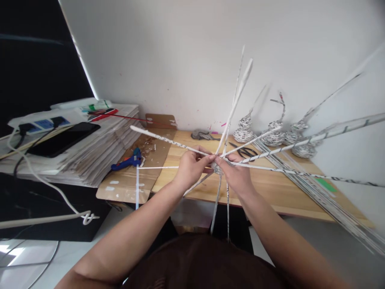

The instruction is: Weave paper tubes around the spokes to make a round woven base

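Note:
Between my two hands is a small woven piece of rolled newspaper (218, 168), with several long paper tubes fanning out from it in all directions. My left hand (192, 165) grips its left side, thumb pressed near the centre. From the right, my right hand (236, 171) pinches it, its thumb almost meeting the other. One thick white paper tube (237, 100) points up and away; a spiral-marked paper tube (313, 140) runs far to the right. Other tubes hang down toward my lap. The fingers partly hide the woven centre.
Several woven paper gourd shapes (243, 130) stand by the wall. Black-handled scissors (248, 152) lie behind my right hand. A bundle of paper tubes (313, 192) crosses the wooden table (270, 192). Leftward are a blue glue gun (128, 160) on cardboard (120, 188), a paper stack (120, 136) and a phone (66, 138).

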{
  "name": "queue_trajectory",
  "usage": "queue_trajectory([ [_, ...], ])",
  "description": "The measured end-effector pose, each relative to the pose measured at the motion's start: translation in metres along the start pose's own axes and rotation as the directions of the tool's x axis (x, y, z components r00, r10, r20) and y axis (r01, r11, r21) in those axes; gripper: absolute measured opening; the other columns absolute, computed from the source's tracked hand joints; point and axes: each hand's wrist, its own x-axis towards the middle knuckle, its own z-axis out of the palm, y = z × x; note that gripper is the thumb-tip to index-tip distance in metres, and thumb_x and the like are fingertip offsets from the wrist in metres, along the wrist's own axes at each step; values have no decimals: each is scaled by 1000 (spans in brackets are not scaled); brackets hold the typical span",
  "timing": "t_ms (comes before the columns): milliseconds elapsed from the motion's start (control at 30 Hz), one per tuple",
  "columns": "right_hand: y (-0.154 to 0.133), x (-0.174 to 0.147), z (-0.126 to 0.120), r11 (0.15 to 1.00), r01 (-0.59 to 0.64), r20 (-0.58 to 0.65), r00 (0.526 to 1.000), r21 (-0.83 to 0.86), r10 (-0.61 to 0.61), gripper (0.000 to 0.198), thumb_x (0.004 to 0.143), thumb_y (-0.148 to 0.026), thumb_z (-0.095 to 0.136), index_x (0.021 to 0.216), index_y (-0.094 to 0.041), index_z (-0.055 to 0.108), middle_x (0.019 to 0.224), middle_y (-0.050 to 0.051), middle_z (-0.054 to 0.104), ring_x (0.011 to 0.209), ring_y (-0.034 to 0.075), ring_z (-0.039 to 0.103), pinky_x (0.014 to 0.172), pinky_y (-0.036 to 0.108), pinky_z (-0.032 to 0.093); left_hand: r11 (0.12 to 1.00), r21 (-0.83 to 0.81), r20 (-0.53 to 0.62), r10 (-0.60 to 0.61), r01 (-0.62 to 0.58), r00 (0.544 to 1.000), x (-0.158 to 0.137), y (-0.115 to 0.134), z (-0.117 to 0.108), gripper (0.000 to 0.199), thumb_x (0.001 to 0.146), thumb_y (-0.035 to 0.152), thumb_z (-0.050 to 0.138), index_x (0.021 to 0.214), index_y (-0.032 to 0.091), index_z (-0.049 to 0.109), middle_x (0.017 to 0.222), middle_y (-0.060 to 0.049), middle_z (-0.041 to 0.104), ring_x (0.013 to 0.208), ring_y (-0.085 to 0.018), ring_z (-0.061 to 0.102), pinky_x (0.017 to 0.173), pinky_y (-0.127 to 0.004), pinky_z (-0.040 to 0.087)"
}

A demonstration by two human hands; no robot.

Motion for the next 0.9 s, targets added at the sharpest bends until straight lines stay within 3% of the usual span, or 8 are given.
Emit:
queue_trajectory([
  [133, 2, -2, 4, 996, 23, -26, 999, 84, -21, 18, 78, -38, 73, 82, -21, 74, 78, 3, 72, 75, 18, 65, 69, 31, 51, 998, -63, -76, 18, -23, 997, 0, -4, 4, 29, 74, 31, 77, 72, 14, 54, 65, 1, 63, 59, -13, 66, 58, -28, 61],
  [400, 0, -5, 10, 985, 130, -101, 988, 111, -119, 11, 83, -31, 69, 78, -21, 67, 74, -1, 66, 70, 14, 58, 67, 27, 46, 998, -60, -88, 24, -29, 996, -1, -5, 6, 29, 75, 29, 76, 71, 15, 51, 65, 2, 61, 57, -11, 65, 61, -28, 61],
  [667, 6, -5, 8, 980, 71, -90, 994, 185, -55, 13, 80, -33, 72, 77, -21, 68, 74, -1, 67, 69, 14, 59, 65, 26, 46, 993, -115, 21, -34, 36, 999, 4, -9, 2, 33, 64, 31, 84, 80, 12, 63, 71, 0, 66, 63, -10, 64, 62, -24, 59],
  [900, 8, -8, 7, 962, -52, 8, 999, 267, 52, 19, 81, -39, 70, 88, -21, 72, 79, 1, 69, 75, 16, 63, 68, 28, 49, 992, -123, -32, -19, 15, 999, 3, -12, 5, 29, 63, 30, 84, 71, 11, 64, 70, -1, 63, 64, -10, 62, 61, -24, 59],
])
